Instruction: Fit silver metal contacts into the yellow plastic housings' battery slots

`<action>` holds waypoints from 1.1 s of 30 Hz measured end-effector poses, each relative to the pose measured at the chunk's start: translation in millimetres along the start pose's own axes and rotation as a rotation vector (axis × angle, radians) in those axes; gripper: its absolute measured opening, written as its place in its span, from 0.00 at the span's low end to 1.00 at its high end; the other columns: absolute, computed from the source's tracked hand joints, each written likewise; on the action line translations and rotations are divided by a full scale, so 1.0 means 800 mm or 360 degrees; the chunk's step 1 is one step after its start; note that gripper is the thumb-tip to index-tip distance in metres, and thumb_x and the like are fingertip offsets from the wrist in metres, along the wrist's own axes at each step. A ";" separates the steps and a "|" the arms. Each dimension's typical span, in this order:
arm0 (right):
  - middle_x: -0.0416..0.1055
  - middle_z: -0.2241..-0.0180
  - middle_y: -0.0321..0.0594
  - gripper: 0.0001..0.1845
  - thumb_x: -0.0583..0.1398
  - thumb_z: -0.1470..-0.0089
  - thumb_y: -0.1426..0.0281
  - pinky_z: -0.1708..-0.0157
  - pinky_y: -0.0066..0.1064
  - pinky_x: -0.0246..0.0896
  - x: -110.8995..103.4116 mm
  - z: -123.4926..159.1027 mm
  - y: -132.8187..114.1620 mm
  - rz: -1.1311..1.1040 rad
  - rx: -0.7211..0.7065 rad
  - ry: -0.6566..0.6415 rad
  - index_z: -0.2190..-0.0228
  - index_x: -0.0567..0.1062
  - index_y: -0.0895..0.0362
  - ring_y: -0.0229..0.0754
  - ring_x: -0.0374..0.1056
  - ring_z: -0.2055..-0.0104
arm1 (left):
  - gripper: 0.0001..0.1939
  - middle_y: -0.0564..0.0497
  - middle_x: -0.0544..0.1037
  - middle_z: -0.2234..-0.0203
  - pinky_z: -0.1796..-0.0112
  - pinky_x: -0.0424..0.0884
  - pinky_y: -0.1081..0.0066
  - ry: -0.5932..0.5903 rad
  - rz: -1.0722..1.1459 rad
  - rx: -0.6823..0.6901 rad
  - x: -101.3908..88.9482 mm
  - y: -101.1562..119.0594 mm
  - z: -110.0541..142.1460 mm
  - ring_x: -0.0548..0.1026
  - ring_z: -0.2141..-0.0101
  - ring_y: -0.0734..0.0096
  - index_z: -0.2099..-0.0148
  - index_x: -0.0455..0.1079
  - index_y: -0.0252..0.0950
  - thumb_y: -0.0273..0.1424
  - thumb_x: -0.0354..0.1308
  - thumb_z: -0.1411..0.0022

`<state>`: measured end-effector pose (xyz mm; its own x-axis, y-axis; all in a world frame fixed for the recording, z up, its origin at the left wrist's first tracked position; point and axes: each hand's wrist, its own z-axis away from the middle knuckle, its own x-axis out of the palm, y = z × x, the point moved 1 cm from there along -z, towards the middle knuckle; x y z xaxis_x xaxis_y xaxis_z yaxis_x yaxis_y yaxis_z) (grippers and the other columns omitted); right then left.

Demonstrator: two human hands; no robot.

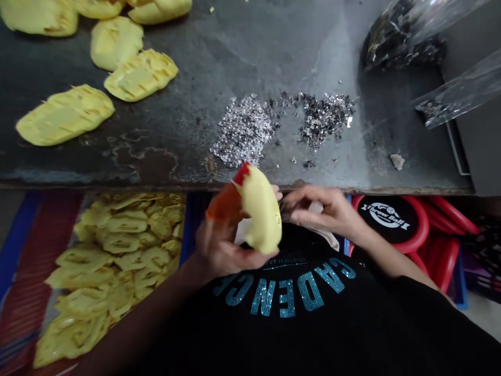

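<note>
My left hand (219, 245) grips a curved yellow padded piece (261, 214) with a red and orange part (227, 201) on its left side. The piece is tilted on end in front of my chest, just below the table's edge. A tiny shiny spot shows on its right side. My right hand (323, 211) is close by on the right, thumb and fingers bent toward each other in a pinch. Its fingertips are blurred, so what they hold cannot be made out. Ahead on the table lies a pile of small silvery metal clips (246, 130), with a darker pile (324, 117) beside it.
Several yellow pieces (64, 115) lie on the dark metal table (176, 141) at left. Below is a heap of yellow pieces (117, 250). Red round pads (391, 222) fill a blue crate at right. Plastic bags (407, 36) with small parts stand at far right.
</note>
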<state>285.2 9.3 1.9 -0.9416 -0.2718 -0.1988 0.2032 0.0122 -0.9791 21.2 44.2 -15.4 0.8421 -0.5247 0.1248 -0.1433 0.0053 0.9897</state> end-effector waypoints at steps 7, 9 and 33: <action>0.81 0.49 0.45 0.10 0.66 0.25 0.58 0.36 0.60 0.63 -0.063 -0.066 0.005 0.1904 -0.0215 0.0479 0.53 0.85 0.49 0.60 0.70 0.40 | 0.33 0.44 0.88 0.39 0.69 0.87 0.69 0.0193 0.0793 -0.0308 -0.007 0.011 -0.004 0.91 0.49 0.45 0.29 0.75 0.46 0.47 0.74 0.32; 0.80 0.52 0.44 0.09 0.66 0.26 0.59 0.37 0.59 0.63 -0.059 -0.077 0.016 0.1903 -0.0271 0.0459 0.56 0.84 0.50 0.60 0.70 0.41 | 0.38 0.42 0.87 0.37 0.70 0.84 0.73 0.0131 0.0855 -0.0423 -0.012 0.011 -0.002 0.91 0.48 0.46 0.24 0.71 0.44 0.53 0.70 0.28; 0.86 0.56 0.38 0.11 0.63 0.19 0.59 0.50 0.47 0.67 -0.020 -0.019 -0.104 0.1474 -0.0801 -0.0045 0.54 0.84 0.47 0.48 0.79 0.55 | 0.35 0.37 0.90 0.50 0.84 0.77 0.73 -0.0208 0.1291 -0.0806 0.031 0.026 0.004 0.93 0.63 0.44 0.34 0.76 0.37 0.54 0.68 0.34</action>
<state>279.2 27.0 85.4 -0.4677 0.0256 -0.8835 0.6987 0.6229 -0.3518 37.7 28.3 7.8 0.5168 -0.2901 0.8055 -0.3889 0.7586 0.5228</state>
